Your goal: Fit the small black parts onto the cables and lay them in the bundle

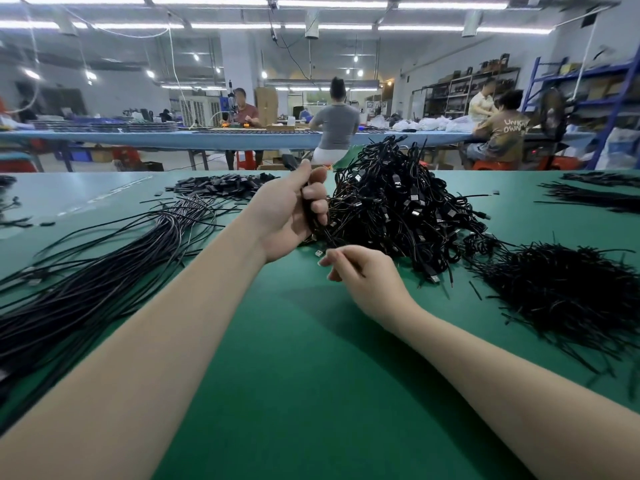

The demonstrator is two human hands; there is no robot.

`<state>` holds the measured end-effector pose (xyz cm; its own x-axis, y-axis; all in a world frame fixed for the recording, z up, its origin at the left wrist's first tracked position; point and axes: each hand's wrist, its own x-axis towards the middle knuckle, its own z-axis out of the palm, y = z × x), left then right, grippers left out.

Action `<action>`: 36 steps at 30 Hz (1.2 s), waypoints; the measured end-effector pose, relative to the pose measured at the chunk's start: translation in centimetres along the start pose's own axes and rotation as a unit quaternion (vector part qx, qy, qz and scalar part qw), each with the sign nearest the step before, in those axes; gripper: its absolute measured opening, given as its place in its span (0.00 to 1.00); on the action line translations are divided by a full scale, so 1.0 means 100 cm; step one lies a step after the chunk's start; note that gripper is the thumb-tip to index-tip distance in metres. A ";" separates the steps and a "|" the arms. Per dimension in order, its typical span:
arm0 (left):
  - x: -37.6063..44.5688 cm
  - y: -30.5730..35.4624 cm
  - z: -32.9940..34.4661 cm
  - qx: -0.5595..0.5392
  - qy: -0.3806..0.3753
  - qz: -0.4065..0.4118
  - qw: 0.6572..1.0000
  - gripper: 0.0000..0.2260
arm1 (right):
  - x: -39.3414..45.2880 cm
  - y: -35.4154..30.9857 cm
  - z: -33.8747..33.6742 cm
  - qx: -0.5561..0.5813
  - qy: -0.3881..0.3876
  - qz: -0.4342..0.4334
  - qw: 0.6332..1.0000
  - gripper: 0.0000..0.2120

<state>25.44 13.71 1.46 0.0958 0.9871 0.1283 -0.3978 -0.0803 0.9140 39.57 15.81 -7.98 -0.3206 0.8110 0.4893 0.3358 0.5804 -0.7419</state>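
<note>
- Workshop hall behind, seated people blurred at a long blue table (pixel 104 138)
- Green bench (pixel 294 358); tangled cables (pixel 398 209) toward its far edge, straight bundle (pixel 86 271) at left edge
- Left hand (pixel 291 216) grips cables
- Right hand (pixel 363 271) pinches one; black part unclear

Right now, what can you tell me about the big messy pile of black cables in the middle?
The cable pile is a tall, tangled heap of thin black wires with small silvery plug ends poking out. It sits on the green table, toward the far edge. The left hand grips a few strands at its left side; the right hand pinches one cable near its base.
</note>
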 end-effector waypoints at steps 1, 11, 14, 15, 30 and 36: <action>0.000 0.001 -0.001 -0.015 -0.004 0.000 1.000 0.15 | 0.000 0.005 -0.001 -0.013 -0.007 0.019 1.000 0.11; 0.003 -0.032 0.003 0.098 -0.034 -0.104 0.989 0.15 | 0.009 -0.008 0.001 0.361 -0.033 0.194 0.912 0.10; 0.006 -0.034 -0.001 0.163 0.014 -0.096 0.982 0.15 | 0.007 -0.004 0.000 0.333 -0.019 0.203 0.921 0.08; 0.007 -0.035 -0.003 0.206 0.030 -0.087 0.974 0.14 | 0.007 -0.003 -0.001 0.320 -0.018 0.202 0.925 0.08; 0.001 -0.045 0.003 0.259 0.024 -0.049 0.964 0.11 | 0.002 -0.002 0.003 0.154 -0.097 0.089 0.979 0.10; 0.006 -0.058 0.014 0.289 0.060 -0.015 0.955 0.12 | 0.003 -0.004 0.007 0.029 -0.055 0.056 0.997 0.14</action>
<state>29.08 14.56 -3.25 -0.0192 0.9961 0.0862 0.1772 -0.0815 0.9808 38.71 15.77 -7.83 -0.3794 0.8559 0.3515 0.3246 0.4789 -0.8157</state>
